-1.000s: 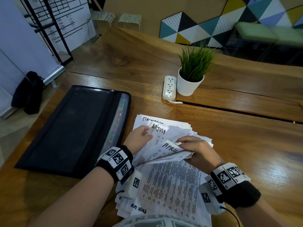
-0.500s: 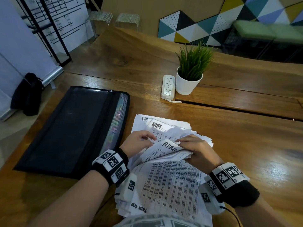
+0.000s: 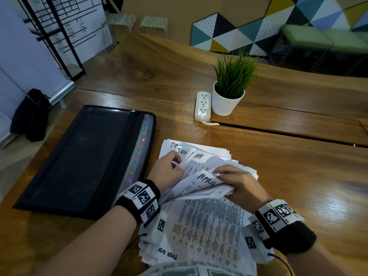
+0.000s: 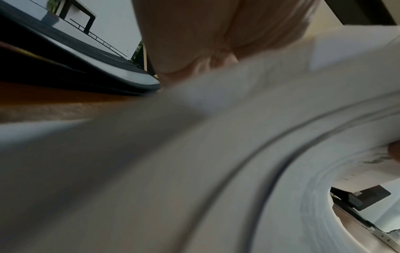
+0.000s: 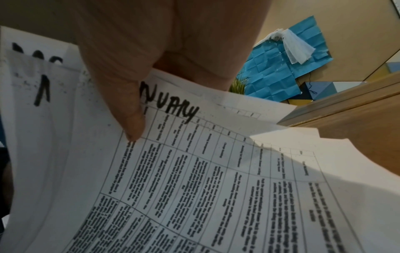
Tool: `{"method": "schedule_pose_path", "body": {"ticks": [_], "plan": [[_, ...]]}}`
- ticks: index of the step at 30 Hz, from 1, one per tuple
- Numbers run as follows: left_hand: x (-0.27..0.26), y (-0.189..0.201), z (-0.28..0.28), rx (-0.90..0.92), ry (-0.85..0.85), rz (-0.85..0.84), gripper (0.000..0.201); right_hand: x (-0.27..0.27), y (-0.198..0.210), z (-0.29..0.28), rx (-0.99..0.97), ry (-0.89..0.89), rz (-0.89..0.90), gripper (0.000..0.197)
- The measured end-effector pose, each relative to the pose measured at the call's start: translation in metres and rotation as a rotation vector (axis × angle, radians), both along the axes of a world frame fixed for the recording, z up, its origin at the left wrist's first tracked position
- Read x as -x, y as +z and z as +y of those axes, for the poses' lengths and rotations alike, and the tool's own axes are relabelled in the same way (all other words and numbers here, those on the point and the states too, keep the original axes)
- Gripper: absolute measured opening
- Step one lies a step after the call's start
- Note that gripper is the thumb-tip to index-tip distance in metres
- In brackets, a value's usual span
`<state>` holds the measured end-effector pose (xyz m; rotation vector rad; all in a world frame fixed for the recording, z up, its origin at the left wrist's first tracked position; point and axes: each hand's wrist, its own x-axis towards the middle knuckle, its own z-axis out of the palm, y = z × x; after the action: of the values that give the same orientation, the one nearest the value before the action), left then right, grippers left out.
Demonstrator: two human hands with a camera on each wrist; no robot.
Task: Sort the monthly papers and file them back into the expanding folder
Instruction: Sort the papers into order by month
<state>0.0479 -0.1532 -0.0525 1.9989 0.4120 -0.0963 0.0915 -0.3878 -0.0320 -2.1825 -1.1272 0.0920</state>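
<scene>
Table (image 3: 278, 176): long wooden top, carrying everything in play.
Expanding folder (image 3: 83, 160): black, lying flat on the left of the table, just beside the papers, coloured tabs showing along its right edge; its edge also shows in the left wrist view (image 4: 86, 56).
Papers (image 3: 207, 226): loose white stack at the near edge in front of the person, printed tables on the sheets, months handwritten at the tops, edges fanned and uneven.
Right hand (image 3: 237, 184): on the right of the stack, fingers curled round a lifted bundle of sheets; the wrist view has the thumb (image 5: 121, 95) pressed on a sheet whose heading ends in "NUARY".
Left hand (image 3: 169, 170): at the stack's upper left, fingers curled down onto the paper tops; whether they pinch a sheet, cannot tell.
April sheet (image 3: 205, 181): on top of the lifted bundle, between the two hands.
Potted plant (image 3: 229, 90): white pot, green blades, further back on the table.
Power strip (image 3: 202, 106): white, touching the pot's left side.
</scene>
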Motion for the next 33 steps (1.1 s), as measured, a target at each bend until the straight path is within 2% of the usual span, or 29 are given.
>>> {"method": "schedule_pose_path", "body": {"ticks": [5, 8, 11, 17, 21, 26, 28, 30, 32, 33], "plan": [[0.004, 0.002, 0.002, 0.106, -0.013, -0.084, 0.031, -0.002, -0.005, -0.001, 0.012, 0.010, 0.019, 0.031], [0.001, -0.001, 0.003, 0.110, 0.047, -0.080, 0.032, -0.002, -0.004, 0.000, 0.014, 0.004, 0.018, 0.033], [-0.002, 0.004, 0.003, 0.211, 0.096, -0.072, 0.035, -0.002, 0.001, 0.002, 0.010, 0.005, 0.018, 0.031], [-0.004, 0.011, -0.003, 0.359, 0.038, -0.042, 0.042, -0.008, 0.005, 0.002, 0.029, 0.042, -0.014, 0.031], [-0.004, 0.010, -0.003, 0.354, 0.004, -0.059, 0.042, -0.011, 0.001, 0.003, 0.033, 0.032, 0.018, 0.028], [-0.001, 0.002, 0.005, 0.247, 0.075, -0.030, 0.067, -0.006, -0.001, 0.001, 0.011, 0.028, 0.049, 0.019], [0.001, -0.004, 0.008, 0.192, 0.010, 0.027, 0.058, -0.004, -0.002, -0.001, 0.012, 0.035, 0.058, 0.021], [0.005, -0.007, 0.006, 0.150, -0.034, 0.064, 0.031, -0.004, -0.002, -0.001, 0.023, 0.033, 0.057, 0.022], [0.009, -0.008, 0.003, 0.212, 0.002, 0.079, 0.008, -0.004, 0.002, 0.001, 0.060, 0.037, 0.007, 0.020], [0.009, -0.009, 0.003, 0.256, 0.034, 0.072, 0.006, -0.005, 0.005, 0.003, 0.086, 0.043, -0.016, 0.019]]}}
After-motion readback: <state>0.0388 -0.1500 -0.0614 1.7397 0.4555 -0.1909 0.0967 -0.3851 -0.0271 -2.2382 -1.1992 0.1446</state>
